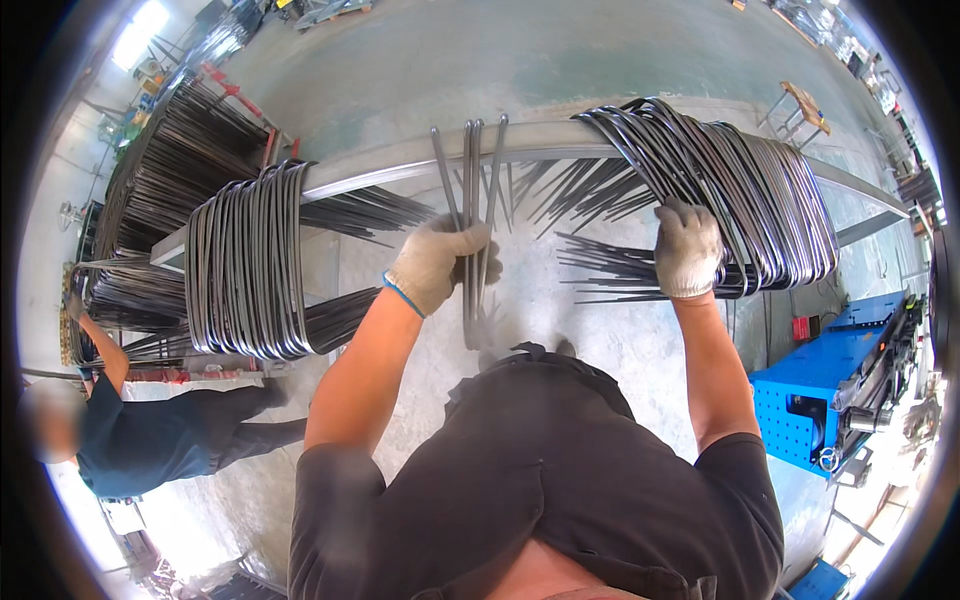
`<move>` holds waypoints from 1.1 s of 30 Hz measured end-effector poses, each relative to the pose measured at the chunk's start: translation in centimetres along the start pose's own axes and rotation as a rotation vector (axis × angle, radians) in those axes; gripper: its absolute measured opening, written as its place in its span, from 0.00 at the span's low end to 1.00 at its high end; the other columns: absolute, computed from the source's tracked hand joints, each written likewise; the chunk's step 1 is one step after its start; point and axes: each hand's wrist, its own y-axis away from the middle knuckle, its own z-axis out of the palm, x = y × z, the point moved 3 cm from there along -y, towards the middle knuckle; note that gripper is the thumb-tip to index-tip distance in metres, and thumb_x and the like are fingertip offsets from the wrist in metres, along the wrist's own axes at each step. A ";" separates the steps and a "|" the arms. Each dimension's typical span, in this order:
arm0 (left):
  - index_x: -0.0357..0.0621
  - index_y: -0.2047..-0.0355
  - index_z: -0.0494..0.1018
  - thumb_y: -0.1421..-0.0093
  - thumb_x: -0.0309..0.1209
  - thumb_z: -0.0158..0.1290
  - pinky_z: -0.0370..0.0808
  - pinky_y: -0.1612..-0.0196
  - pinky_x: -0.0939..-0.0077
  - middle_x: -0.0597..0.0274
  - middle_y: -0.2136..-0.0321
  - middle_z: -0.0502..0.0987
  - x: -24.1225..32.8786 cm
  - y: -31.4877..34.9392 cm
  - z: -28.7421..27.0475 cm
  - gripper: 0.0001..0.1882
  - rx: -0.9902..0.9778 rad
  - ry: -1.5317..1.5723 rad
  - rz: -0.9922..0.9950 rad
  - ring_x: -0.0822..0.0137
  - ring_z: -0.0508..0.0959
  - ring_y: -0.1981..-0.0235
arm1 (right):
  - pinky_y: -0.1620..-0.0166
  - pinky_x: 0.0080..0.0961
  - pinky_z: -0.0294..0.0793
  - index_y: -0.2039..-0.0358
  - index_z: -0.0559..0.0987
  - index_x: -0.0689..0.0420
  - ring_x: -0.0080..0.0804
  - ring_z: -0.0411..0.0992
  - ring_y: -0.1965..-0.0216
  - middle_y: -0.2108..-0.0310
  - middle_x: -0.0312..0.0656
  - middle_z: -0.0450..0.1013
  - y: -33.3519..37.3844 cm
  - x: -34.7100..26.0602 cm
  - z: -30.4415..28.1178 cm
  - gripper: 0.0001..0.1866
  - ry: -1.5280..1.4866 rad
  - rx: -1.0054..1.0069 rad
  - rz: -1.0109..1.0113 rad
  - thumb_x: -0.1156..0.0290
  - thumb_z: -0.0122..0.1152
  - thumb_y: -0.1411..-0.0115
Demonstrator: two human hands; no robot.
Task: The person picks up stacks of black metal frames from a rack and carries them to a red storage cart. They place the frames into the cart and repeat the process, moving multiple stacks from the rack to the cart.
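Note:
My left hand (436, 262), in a pale knit work glove with a blue cuff, is closed round several thin dark metal rods (472, 190). Their rounded upper ends stand above the long metal rail, side by side and slightly fanned. To the right, my gloved right hand (688, 250) is curled shut at the near left edge of a thick row of bent metal rods (735, 185) draped over the rail. One of those rods runs into its fingers; the exact grip is partly hidden by the glove.
The metal rail (375, 168) crosses ahead of me. Another row of bent rods (245, 265) hangs on its left part, near a large rod stack (170, 165). A co-worker (150, 430) is at far left. At right stands a blue perforated metal bench (815, 385); beyond, a small wooden-topped stand (803, 105).

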 end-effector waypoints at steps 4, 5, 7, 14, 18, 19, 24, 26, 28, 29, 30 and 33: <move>0.33 0.48 0.76 0.29 0.36 0.69 0.89 0.59 0.54 0.51 0.64 0.83 -1.6 -1.1 -0.6 0.20 -0.023 -0.126 0.022 0.53 0.88 0.66 | 0.50 0.47 0.83 0.44 0.85 0.52 0.52 0.83 0.55 0.56 0.46 0.85 -1.8 -2.8 -1.2 0.22 -0.172 -0.134 0.225 0.80 0.69 0.39; 0.33 0.48 0.76 0.29 0.37 0.69 0.89 0.59 0.54 0.52 0.64 0.83 -2.0 -1.2 -0.8 0.21 -0.035 -0.152 0.035 0.54 0.88 0.66 | 0.50 0.48 0.84 0.40 0.84 0.53 0.54 0.83 0.56 0.57 0.49 0.85 -2.1 -4.1 -1.3 0.25 -0.276 -0.233 0.365 0.80 0.69 0.39; 0.33 0.48 0.76 0.29 0.38 0.68 0.88 0.59 0.56 0.52 0.64 0.84 -2.2 -1.0 -0.1 0.21 -0.015 -0.192 0.051 0.55 0.88 0.66 | 0.50 0.35 0.86 0.34 0.81 0.57 0.36 0.86 0.58 0.58 0.47 0.87 -2.2 -6.8 -0.5 0.28 -0.686 -0.411 0.502 0.79 0.72 0.35; 0.34 0.43 0.78 0.27 0.39 0.65 0.86 0.54 0.62 0.52 0.56 0.87 -4.6 -2.4 -0.5 0.21 -0.105 -0.135 0.073 0.59 0.88 0.60 | 0.51 0.26 0.83 0.30 0.77 0.66 0.22 0.78 0.61 0.61 0.39 0.84 -3.9 -16.3 1.7 0.31 -1.076 -0.498 0.639 0.69 0.73 0.30; 0.35 0.37 0.76 0.24 0.34 0.60 0.85 0.46 0.58 0.52 0.49 0.85 -4.5 -2.2 0.4 0.22 -0.283 0.049 0.037 0.57 0.87 0.52 | 0.45 0.50 0.81 0.33 0.79 0.63 0.63 0.82 0.49 0.51 0.61 0.83 -1.7 -18.6 2.8 0.25 -0.951 -0.225 0.433 0.66 0.64 0.27; 0.34 0.37 0.76 0.25 0.33 0.60 0.84 0.46 0.57 0.52 0.49 0.85 -4.5 -2.2 0.5 0.21 -0.288 0.089 0.020 0.57 0.87 0.51 | 0.45 0.51 0.81 0.34 0.79 0.63 0.63 0.81 0.48 0.51 0.61 0.82 -1.3 -18.4 3.2 0.24 -0.937 -0.259 0.410 0.67 0.64 0.27; 0.33 0.39 0.75 0.29 0.26 0.62 0.84 0.47 0.51 0.50 0.52 0.85 -5.1 -2.2 0.2 0.20 -0.281 0.128 0.008 0.53 0.86 0.53 | 0.45 0.49 0.80 0.39 0.83 0.59 0.57 0.80 0.49 0.52 0.53 0.82 -3.3 -16.3 -1.7 0.22 -0.718 -0.226 0.141 0.73 0.70 0.33; 0.36 0.40 0.76 0.30 0.26 0.63 0.84 0.49 0.52 0.52 0.54 0.85 -4.9 -1.8 0.7 0.20 -0.244 0.137 -0.029 0.53 0.86 0.54 | 0.42 0.49 0.79 0.40 0.84 0.56 0.55 0.79 0.46 0.49 0.50 0.82 -3.4 -13.6 -3.8 0.24 -0.529 -0.123 0.093 0.72 0.74 0.37; 0.37 0.43 0.76 0.31 0.25 0.64 0.85 0.49 0.53 0.52 0.56 0.84 -4.7 -1.4 1.1 0.18 -0.236 0.166 -0.046 0.52 0.87 0.56 | 0.37 0.52 0.75 0.40 0.84 0.55 0.56 0.77 0.43 0.44 0.49 0.80 -4.3 -10.9 -5.1 0.26 -0.318 -0.118 0.193 0.70 0.77 0.40; 0.37 0.43 0.76 0.31 0.25 0.64 0.85 0.49 0.53 0.52 0.56 0.84 -4.5 -1.3 1.3 0.18 -0.225 0.165 -0.045 0.52 0.87 0.56 | 0.36 0.53 0.74 0.40 0.84 0.55 0.57 0.76 0.42 0.42 0.50 0.79 -4.7 -9.6 -5.4 0.27 -0.215 -0.141 0.269 0.69 0.78 0.40; 0.38 0.43 0.76 0.31 0.25 0.63 0.85 0.49 0.54 0.53 0.56 0.84 -4.3 -1.2 1.5 0.18 -0.215 0.164 -0.044 0.53 0.87 0.57 | 0.37 0.53 0.75 0.41 0.84 0.55 0.57 0.75 0.41 0.43 0.51 0.78 -4.5 -8.3 -4.3 0.29 -0.137 -0.177 0.344 0.65 0.79 0.42; 0.37 0.43 0.76 0.31 0.24 0.62 0.86 0.50 0.55 0.54 0.57 0.84 -4.1 -1.1 1.5 0.18 -0.201 0.154 -0.026 0.54 0.87 0.57 | 0.37 0.52 0.76 0.39 0.83 0.55 0.57 0.76 0.40 0.45 0.51 0.78 -4.9 -8.1 -4.1 0.32 -0.123 -0.462 0.444 0.62 0.79 0.44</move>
